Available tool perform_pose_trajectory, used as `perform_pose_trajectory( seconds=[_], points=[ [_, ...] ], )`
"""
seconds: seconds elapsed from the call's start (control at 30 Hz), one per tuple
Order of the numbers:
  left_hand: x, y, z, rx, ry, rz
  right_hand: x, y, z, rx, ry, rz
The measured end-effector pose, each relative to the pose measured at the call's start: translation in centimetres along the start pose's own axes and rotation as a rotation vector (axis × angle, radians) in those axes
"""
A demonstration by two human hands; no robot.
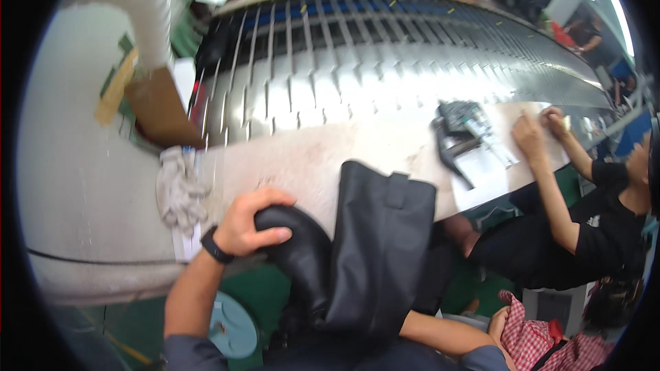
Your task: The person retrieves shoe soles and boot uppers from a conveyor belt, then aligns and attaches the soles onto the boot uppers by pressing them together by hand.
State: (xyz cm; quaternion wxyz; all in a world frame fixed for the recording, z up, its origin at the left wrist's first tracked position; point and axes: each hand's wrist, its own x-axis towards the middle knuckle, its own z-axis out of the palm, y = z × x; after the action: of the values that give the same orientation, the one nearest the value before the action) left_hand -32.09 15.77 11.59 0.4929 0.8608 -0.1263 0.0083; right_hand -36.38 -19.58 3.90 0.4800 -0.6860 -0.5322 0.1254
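A tall black boot [378, 254] is held in front of me at the near edge of the worktable, its shaft upright with a small tab near the top. My left hand [249, 223], wearing a black wristband, wraps round the boot's rounded toe with thumb and fingers. From the lower right my right forearm [440, 333] reaches behind the shaft. The boot hides my right hand, so its fingers do not show.
Pale gloves [180, 189] lie at the table's left end. Beyond the worktable [309, 154] runs a slatted metal conveyor [385, 62]. Dark items [462, 120] and white paper [474, 192] lie to the right, near a co-worker's hands [529, 134]. A blue stool [232, 326] stands below.
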Motion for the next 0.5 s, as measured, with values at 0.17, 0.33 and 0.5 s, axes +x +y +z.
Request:
perform_pose_trajectory(
  seconds=[0.17, 0.33, 0.5],
  points=[
    [-0.5, -1.5, 2.6, -0.24, 0.248, -0.222, 0.8, -2.8, -4.5, 0.01, 0.089, -0.037],
    [-0.3, -1.4, 5.1, -0.622, 0.494, -0.169, 9.1, -8.5, -13.9, 0.404, 0.553, 0.12],
    [-2.2, -3.5, 8.5, -0.266, 0.862, -0.095, 19.6, -5.6, -22.2, 0.209, 0.631, 0.084]
  ],
)
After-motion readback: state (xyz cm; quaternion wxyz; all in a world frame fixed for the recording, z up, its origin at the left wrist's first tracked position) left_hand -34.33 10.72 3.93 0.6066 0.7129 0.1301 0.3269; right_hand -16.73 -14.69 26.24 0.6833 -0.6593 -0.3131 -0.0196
